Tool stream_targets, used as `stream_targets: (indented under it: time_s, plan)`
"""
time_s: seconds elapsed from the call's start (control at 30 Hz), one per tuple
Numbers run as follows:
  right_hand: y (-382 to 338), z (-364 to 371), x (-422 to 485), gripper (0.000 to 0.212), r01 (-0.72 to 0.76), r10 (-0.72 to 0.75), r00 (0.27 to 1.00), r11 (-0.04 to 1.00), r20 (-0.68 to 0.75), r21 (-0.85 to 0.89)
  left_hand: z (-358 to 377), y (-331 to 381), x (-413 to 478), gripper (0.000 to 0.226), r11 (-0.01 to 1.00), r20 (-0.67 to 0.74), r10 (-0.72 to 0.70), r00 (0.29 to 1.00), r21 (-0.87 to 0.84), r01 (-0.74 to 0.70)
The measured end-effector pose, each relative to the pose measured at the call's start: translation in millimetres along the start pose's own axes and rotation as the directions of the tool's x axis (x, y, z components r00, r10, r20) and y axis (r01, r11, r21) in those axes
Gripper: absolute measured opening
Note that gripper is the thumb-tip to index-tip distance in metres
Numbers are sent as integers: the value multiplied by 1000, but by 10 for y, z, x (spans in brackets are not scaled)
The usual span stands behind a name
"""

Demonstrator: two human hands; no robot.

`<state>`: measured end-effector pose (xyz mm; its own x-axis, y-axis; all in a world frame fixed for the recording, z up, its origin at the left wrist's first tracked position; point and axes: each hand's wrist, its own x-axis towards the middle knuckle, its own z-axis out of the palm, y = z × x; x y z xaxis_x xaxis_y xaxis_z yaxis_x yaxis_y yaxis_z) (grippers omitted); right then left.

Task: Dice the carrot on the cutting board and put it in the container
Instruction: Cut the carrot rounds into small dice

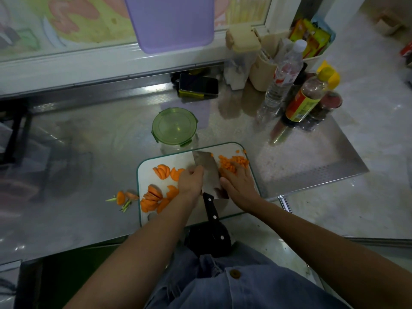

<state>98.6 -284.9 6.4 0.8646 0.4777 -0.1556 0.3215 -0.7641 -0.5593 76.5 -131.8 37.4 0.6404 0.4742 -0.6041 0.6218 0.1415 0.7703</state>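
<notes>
A white cutting board (pixel 146 181) with a green rim lies on the steel counter. Half-round carrot slices (pixel 161 171) lie in fanned groups on its left side, and a pile of diced carrot (pixel 234 161) sits at its far right corner. A cleaver (pixel 206 165) lies nearly flat across the board, its black handle (pixel 210 208) pointing toward me and held by no hand. My left hand (pixel 190 180) grips the blade's left edge with curled fingers. My right hand (pixel 239 182) lies flat, fingers straight and resting on the diced pile beside the blade. Just beyond the board stands a glass container (pixel 175 128) with its green lid on.
Carrot ends with green stems (pixel 122 198) lie on the counter left of the board. Bottles (pixel 307 99) and a beige holder (pixel 263 70) crowd the back right. A phone (pixel 198 84) lies by the window sill. The counter's right edge (pixel 347 150) drops to the floor.
</notes>
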Motion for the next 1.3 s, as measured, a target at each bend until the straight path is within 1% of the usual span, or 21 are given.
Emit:
stream_targets:
  time_s: [0.07, 0.13, 0.2, 0.27, 0.33, 0.4, 0.43, 0.5, 0.57, 0.63, 0.67, 0.73, 0.87, 0.93, 1.0, 1.1, 1.13, 1.2, 1.23, 1.27, 1.3]
  plan:
    - [-2, 0, 6, 73, 28, -27, 999, 999, 20, -15, -12, 11, -12, 30, 1000, 0, 3, 1000, 8, -3]
    - [21, -1, 34, 71, 24, -23, 1000, 999, 6, -34, -31, 0, -5, 29, 1000, 1, -7, 1000, 17, 7]
    - [23, -46, 83, 76, -12, 11, 1000, 998, -20, -55, -52, 6, -9, 28, 1000, 25, -21, 999, 18, 21]
    - [-13, -97, 133, 79, -7, 7, 1000, 998, -6, -70, -66, 16, -9, 27, 998, 60, -21, 998, 56, 18]
    - [-41, -113, 178, 71, 5, -3, 1000, 996, 25, -85, -74, 41, -18, 26, 996, 86, -2, 996, 92, -6]
    - [-31, -111, 227, 58, -38, 43, 998, 992, 38, -120, -73, 65, -27, 26, 996, 106, 7, 994, 87, -16]
    - [-22, -119, 245, 57, -63, 67, 997, 991, 29, -122, -77, 66, -21, 26, 997, 109, 2, 994, 81, -11]
    - [-23, -150, 259, 64, -77, 80, 997, 990, 14, -114, -93, 60, -7, 25, 995, 92, -8, 996, 95, -1]
    - [-44, -170, 249, 69, -37, 42, 999, 992, 34, -117, -119, 48, -3, 26, 993, 71, -14, 997, 115, 6]
    - [-56, -161, 233, 70, -8, 14, 999, 991, 48, -132, -135, 25, 15, 29, 994, 48, 0, 999, 112, -5]
    - [-53, -157, 225, 69, -21, 27, 999, 992, 46, -122, -141, 17, 18, 31, 994, 35, 8, 999, 111, -12]
    - [-44, -161, 187, 65, -23, 25, 999, 998, 29, -56, -144, 0, 24, 31, 996, -3, 19, 1000, 91, -19]
    - [-42, -205, -19, 51, 196, -202, 978, 975, 46, 107, -112, -3, 42, 29, 1000, -82, 9, 997, 26, -7]
    - [-13, -190, -129, 48, 245, -255, 966, 957, 45, 157, -98, -16, 75, 31, 1000, -105, 10, 994, 18, -9]
    - [32, -160, -193, 53, 238, -243, 970, 960, 20, 144, -87, -18, 89, 33, 999, -111, 19, 994, 35, -15]
    - [67, -159, -214, 66, 88, -88, 996, 988, -4, 125, -67, -16, 83, 32, 1000, -116, 5, 993, 27, -2]
    - [50, -172, -216, 66, 79, -78, 997, 988, -11, 130, -65, -17, 80, 30, 1000, -121, 5, 993, 26, -2]
    - [16, -164, -208, 57, 159, -159, 987, 979, -6, 126, -64, -25, 88, 25, 999, -120, 20, 993, 40, -15]
    - [16, -135, -198, 52, 196, -199, 980, 974, 14, 113, -65, -35, 101, 27, 999, -117, 30, 993, 45, -25]
    - [13, -110, -189, 51, 209, -212, 977, 974, 29, 90, -67, -51, 113, 29, 998, -121, 36, 992, 53, -30]
    - [23, -80, -171, 52, 191, -193, 981, 979, 24, 68, -70, -59, 118, 32, 997, -125, 36, 991, 65, -28]
